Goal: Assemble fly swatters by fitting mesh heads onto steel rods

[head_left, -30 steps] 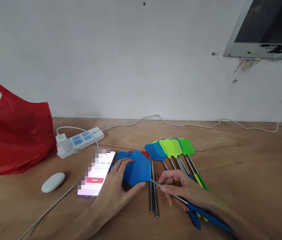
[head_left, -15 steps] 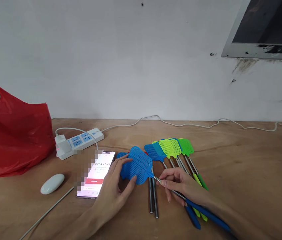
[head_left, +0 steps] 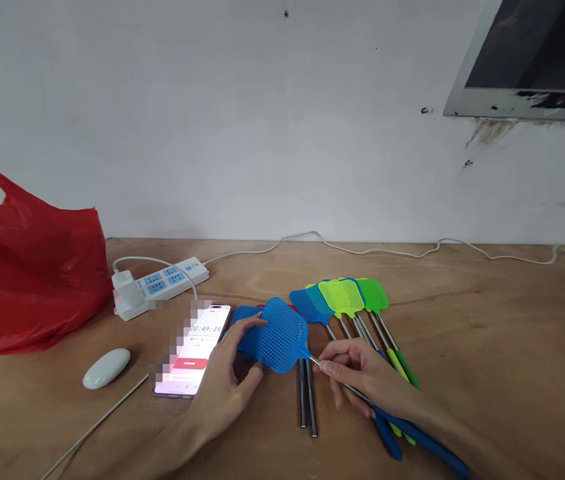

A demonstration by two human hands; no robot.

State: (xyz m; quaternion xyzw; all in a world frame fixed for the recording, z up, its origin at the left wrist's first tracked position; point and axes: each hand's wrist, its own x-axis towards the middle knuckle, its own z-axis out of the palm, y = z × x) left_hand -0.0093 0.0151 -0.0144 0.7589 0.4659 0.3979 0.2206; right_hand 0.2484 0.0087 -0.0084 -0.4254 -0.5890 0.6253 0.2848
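Observation:
A blue fly swatter is tilted over the table, its perforated head towards the left. My right hand pinches its thin metal shaft just below the head, and the blue handle runs out under my wrist. My left hand is at the left edge of the head with fingers and thumb apart. Its index fingertip touches the front of the mesh, while the thumb tip is partly behind the lower edge. Another blue swatter head lies partly hidden underneath. Two bare metal shafts stick out below, and a bit of red shows behind.
Several blue, yellow-green and green fly swatters lie overlapping at the right. On the left are a lit phone, a white oval object, a power strip with a plug, and a red plastic bag. A cable runs along the wall.
The held swatter's head has shifted slightly right and down. My left thumb has moved from the front of the mesh to its lower edge. My right hand keeps its pinch on the shaft.

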